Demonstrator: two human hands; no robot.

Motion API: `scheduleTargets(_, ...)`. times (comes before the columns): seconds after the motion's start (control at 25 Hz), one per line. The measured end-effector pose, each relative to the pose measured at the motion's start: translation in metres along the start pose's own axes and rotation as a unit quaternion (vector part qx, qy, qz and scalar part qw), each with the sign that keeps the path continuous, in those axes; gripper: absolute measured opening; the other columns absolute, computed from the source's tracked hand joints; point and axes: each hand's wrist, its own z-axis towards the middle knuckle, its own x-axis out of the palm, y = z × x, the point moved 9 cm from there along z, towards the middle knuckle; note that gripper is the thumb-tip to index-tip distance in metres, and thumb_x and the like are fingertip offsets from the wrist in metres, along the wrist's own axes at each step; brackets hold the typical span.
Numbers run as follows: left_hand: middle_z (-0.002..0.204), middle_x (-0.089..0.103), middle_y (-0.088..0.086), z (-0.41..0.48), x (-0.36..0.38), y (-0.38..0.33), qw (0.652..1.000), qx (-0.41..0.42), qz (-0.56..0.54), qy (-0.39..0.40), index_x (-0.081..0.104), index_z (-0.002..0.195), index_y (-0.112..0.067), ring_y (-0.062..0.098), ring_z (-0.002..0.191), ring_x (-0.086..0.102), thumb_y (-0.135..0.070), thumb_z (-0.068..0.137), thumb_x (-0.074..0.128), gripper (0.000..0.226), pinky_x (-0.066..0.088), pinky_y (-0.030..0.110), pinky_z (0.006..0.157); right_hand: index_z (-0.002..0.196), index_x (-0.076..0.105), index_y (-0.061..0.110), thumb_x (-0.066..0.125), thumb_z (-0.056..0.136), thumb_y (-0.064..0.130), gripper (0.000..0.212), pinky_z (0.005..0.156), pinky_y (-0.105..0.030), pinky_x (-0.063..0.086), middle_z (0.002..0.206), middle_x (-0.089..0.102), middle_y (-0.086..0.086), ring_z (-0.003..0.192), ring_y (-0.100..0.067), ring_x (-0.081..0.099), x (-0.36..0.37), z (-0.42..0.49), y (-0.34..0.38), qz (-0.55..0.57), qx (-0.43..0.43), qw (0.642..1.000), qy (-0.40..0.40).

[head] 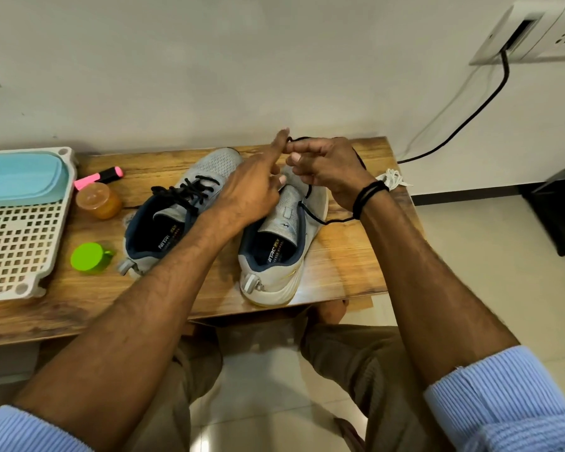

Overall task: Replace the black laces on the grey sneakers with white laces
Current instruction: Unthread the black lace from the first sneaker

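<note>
Two grey sneakers stand side by side on the wooden table (346, 256). The left sneaker (177, 210) is still laced with a black lace (186, 190). The right sneaker (284, 243) has an open tongue, and a loose black lace (313, 216) trails from it to the right. My right hand (327, 171) holds this lace above the shoe's toe, pinching a loop near its fingertips. My left hand (252, 187) reaches over the right sneaker, its forefinger stretched up to the loop. A bundle of white laces (393, 179) lies at the table's right edge.
A white perforated tray (17, 243) with a light blue lid (17, 181) sits at the left. A pink highlighter (100, 177), an orange jar (98, 200) and a green-lidded jar (88, 257) lie beside it. A black cable (463, 125) runs from a wall socket (532, 31).
</note>
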Motion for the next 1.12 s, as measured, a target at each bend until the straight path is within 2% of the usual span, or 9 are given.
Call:
scheduleTargets(0.12, 0.105, 0.075, 0.005, 0.000, -0.019, 0.005, 0.994, -0.022, 0.004, -0.105, 0.069, 0.122, -0.022, 0.024, 0.096, 0.069, -0.027, 0.097, 0.061, 0.027, 0.052, 0.035, 0.086, 0.089, 0.072, 0.006, 0.070, 0.090, 0.013, 0.008, 0.063, -0.031, 0.054, 0.079, 0.065, -0.004, 0.068, -0.012, 0.058, -0.003, 0.001, -0.003, -0.112, 0.010, 0.993, -0.026)
scheduleTargets(0.2, 0.092, 0.073, 0.011, -0.007, -0.031, 0.015, 0.980, -0.097, 0.028, -0.174, 0.074, 0.100, -0.011, 0.031, 0.088, 0.068, -0.022, 0.098, 0.055, 0.022, 0.049, 0.036, 0.073, 0.073, 0.059, 0.011, 0.075, 0.085, 0.038, 0.034, 0.059, -0.035, 0.048, 0.070, 0.055, -0.004, 0.061, -0.016, 0.050, -0.007, -0.005, -0.008, -0.232, 0.064, 0.970, -0.032)
scheduleTargets(0.28, 0.104, 0.067, 0.017, -0.012, -0.033, 0.012, 0.972, -0.122, 0.086, -0.182, 0.066, 0.115, -0.007, 0.033, 0.097, 0.064, -0.022, 0.098, 0.054, 0.026, 0.042, 0.037, 0.070, 0.068, 0.048, 0.019, 0.076, 0.078, 0.054, 0.046, 0.051, -0.027, 0.038, 0.062, 0.047, 0.003, 0.053, -0.012, 0.041, -0.003, -0.020, -0.016, -0.268, 0.137, 0.954, 0.009)
scheduleTargets(0.4, 0.134, 0.051, 0.021, -0.005, -0.011, -0.003, 0.990, -0.069, 0.101, -0.075, 0.050, 0.143, -0.014, 0.036, 0.125, 0.048, -0.037, 0.096, 0.059, 0.053, 0.046, 0.044, 0.095, 0.071, 0.050, 0.017, 0.068, 0.087, 0.049, 0.040, 0.043, -0.020, 0.033, 0.057, 0.049, 0.003, 0.046, -0.011, 0.040, 0.005, -0.035, -0.029, -0.289, 0.221, 0.928, 0.083)
scheduleTargets(0.6, 0.117, 0.058, 0.022, -0.009, 0.006, 0.001, 0.983, -0.116, 0.141, -0.012, 0.061, 0.122, -0.009, 0.038, 0.105, 0.058, -0.026, 0.095, 0.047, 0.035, 0.047, 0.046, 0.086, 0.095, 0.063, 0.008, 0.058, 0.095, 0.046, 0.039, 0.050, -0.023, 0.036, 0.077, 0.068, -0.003, 0.065, -0.013, 0.064, 0.011, -0.040, -0.032, -0.318, 0.247, 0.905, 0.140)
scheduleTargets(0.72, 0.117, 0.060, 0.022, -0.012, 0.004, 0.002, 0.979, -0.135, 0.151, -0.005, 0.061, 0.118, -0.007, 0.041, 0.107, 0.057, -0.023, 0.091, 0.048, 0.034, 0.044, 0.044, 0.083, 0.087, 0.063, 0.009, 0.059, 0.097, 0.035, 0.028, 0.050, -0.023, 0.033, 0.077, 0.064, -0.008, 0.067, -0.016, 0.060, 0.017, -0.040, -0.024, -0.263, 0.207, 0.926, 0.172)
scheduleTargets(0.88, 0.117, 0.066, 0.017, -0.010, 0.002, 0.011, 0.985, -0.142, 0.092, -0.020, 0.067, 0.120, -0.010, 0.036, 0.104, 0.062, -0.022, 0.087, 0.052, 0.038, 0.051, 0.042, 0.086, 0.085, 0.066, 0.011, 0.065, 0.094, 0.032, 0.023, 0.049, -0.021, 0.036, 0.061, 0.058, 0.001, 0.053, -0.009, 0.054, 0.012, -0.037, -0.012, -0.076, 0.195, 0.962, 0.178)
scheduleTargets(1.0, 0.119, 0.066, 0.015, -0.010, 0.001, 0.013, 0.987, -0.141, 0.076, -0.023, 0.069, 0.118, -0.012, 0.033, 0.105, 0.063, -0.021, 0.087, 0.053, 0.036, 0.053, 0.045, 0.091, 0.087, 0.067, 0.009, 0.073, 0.087, 0.030, 0.022, 0.049, -0.021, 0.049, 0.071, 0.065, -0.004, 0.061, -0.012, 0.060, -0.002, -0.031, -0.027, -0.137, 0.222, 0.959, 0.114)
scheduleTargets(1.12, 0.129, 0.062, 0.014, -0.008, 0.006, 0.013, 0.988, -0.135, 0.077, -0.005, 0.066, 0.128, -0.019, 0.032, 0.108, 0.062, -0.024, 0.091, 0.053, 0.039, 0.053, 0.044, 0.093, 0.089, 0.064, 0.009, 0.081, 0.078, 0.023, 0.025, 0.063, -0.028, 0.059, 0.076, 0.066, -0.007, 0.063, -0.015, 0.062, -0.007, -0.019, -0.042, -0.131, 0.218, 0.966, 0.043)
